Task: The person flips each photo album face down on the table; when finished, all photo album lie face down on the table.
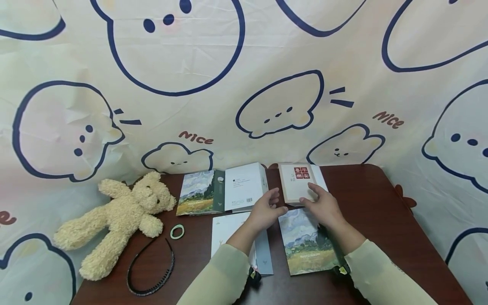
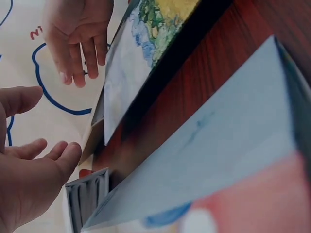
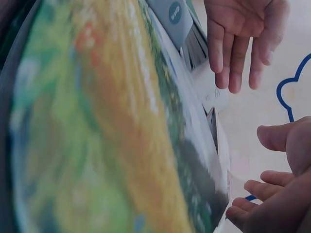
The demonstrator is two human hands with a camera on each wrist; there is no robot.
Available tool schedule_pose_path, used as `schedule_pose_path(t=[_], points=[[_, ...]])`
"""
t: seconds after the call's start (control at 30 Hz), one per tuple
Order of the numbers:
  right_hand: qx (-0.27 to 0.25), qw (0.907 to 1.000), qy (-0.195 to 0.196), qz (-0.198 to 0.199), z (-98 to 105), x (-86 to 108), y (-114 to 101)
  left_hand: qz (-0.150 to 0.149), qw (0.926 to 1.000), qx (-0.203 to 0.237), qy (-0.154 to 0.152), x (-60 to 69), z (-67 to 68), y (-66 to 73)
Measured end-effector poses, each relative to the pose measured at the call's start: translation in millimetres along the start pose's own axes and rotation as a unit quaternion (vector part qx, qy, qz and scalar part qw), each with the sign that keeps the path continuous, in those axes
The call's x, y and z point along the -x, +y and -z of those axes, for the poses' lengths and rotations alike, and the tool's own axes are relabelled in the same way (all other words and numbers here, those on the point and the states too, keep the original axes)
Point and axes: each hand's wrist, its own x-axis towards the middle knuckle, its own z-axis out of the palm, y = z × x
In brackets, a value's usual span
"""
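Observation:
My left hand (image 1: 265, 212) hovers over the pale booklet with a blue edge strip (image 1: 264, 252), its fingers loosely bent around nothing. To its right, my right hand (image 1: 324, 207) is held near the front edge of a white book with red characters (image 1: 293, 186) and over a photo album with a painted landscape (image 1: 305, 241). In the left wrist view the fingers (image 2: 65, 158) are parted and hold nothing. The right wrist view likewise has relaxed fingers (image 3: 265, 184) with nothing between them. Whether the right fingertips touch the white book I cannot tell.
Behind the left hand stand a white book with a barcode (image 1: 244, 186) and a second landscape album (image 1: 196, 192). A plush bear (image 1: 126, 212), a green ring (image 1: 177, 231) and a black headband (image 1: 167, 271) lie on the left. A printed cloth (image 1: 267, 51) hangs behind the dark table (image 1: 366, 199).

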Motion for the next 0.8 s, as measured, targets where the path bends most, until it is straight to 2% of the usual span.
schedule_pose_path(t=[0.2,0.4,0.57,0.8], points=[[0.041,0.9989,-0.007,-0.020,8.2,-1.5,8.6,0.009,0.9999,-0.008,-0.003,-4.5,-6.0,-1.9],[0.075,0.9968,-0.021,-0.020,12.4,-6.7,22.7,0.010,0.9999,-0.011,-0.006,-10.6,-12.8,-7.6],[0.084,0.9954,-0.036,-0.030,14.5,-10.7,29.9,0.029,0.9996,0.002,-0.006,-14.7,-17.9,-12.3],[0.089,0.9939,-0.058,-0.031,18.5,-12.1,30.5,0.034,0.9989,0.031,-0.008,-20.6,-23.1,-15.5]])
